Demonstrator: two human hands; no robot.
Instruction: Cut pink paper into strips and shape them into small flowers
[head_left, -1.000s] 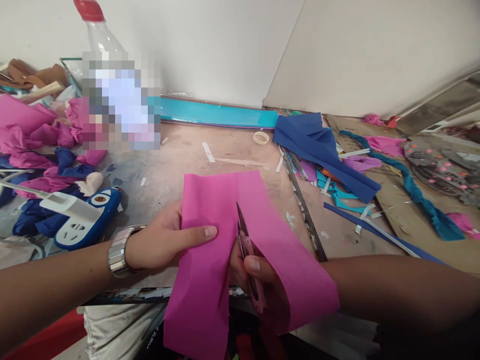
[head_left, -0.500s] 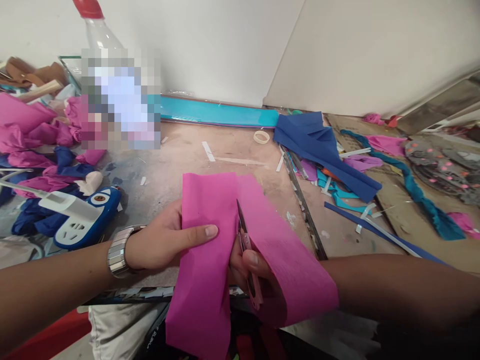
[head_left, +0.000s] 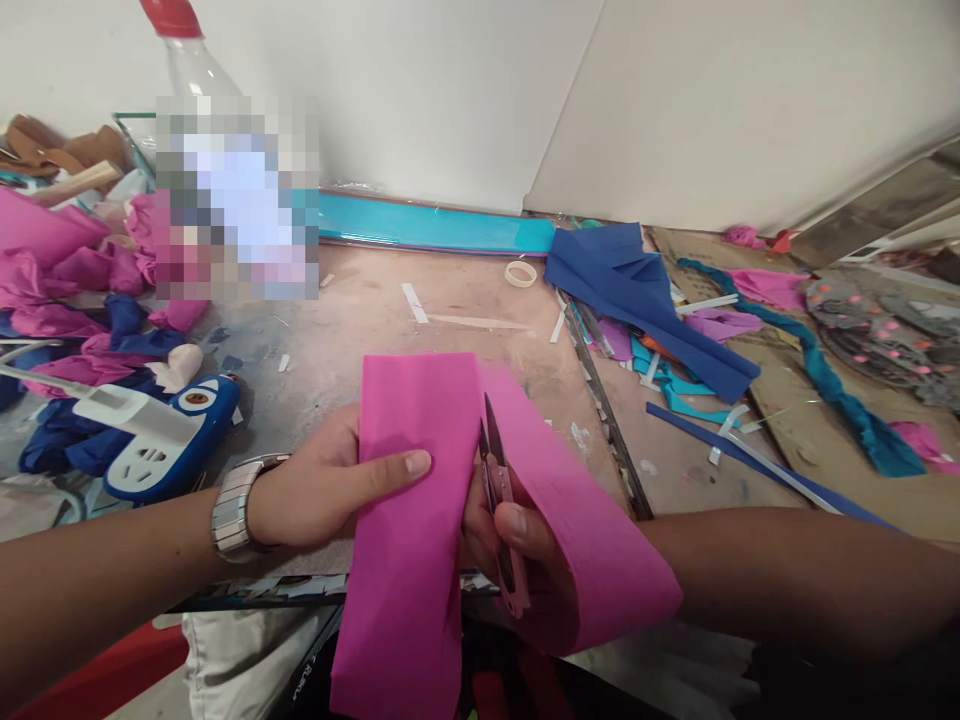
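A wide strip of magenta fabric (head_left: 412, 540) is pinched in my left hand (head_left: 322, 480), thumb on top and the other fingers hidden behind it. My right hand (head_left: 517, 530) is closed around a pair of pink-handled scissors (head_left: 499, 480), whose blades point up and away from me, slightly apart. The blades lie beside the right edge of the flat magenta piece. A paler pink length of fabric (head_left: 600, 520) curves down and loops around my right wrist. Whether it joins the flat piece behind my hands I cannot tell.
Blue cloth (head_left: 645, 300) and coloured scraps lie to the right, with a teal twisted strip (head_left: 810, 350) beyond. A blue power strip (head_left: 172, 440) with a charger and heaped pink fabric (head_left: 60, 250) stand left. A tape ring (head_left: 520, 273) sits near the back.
The scissors have shifted slightly right and their blades have opened a little, away from the flat fabric's edge. The left hand keeps its hold, almost still.
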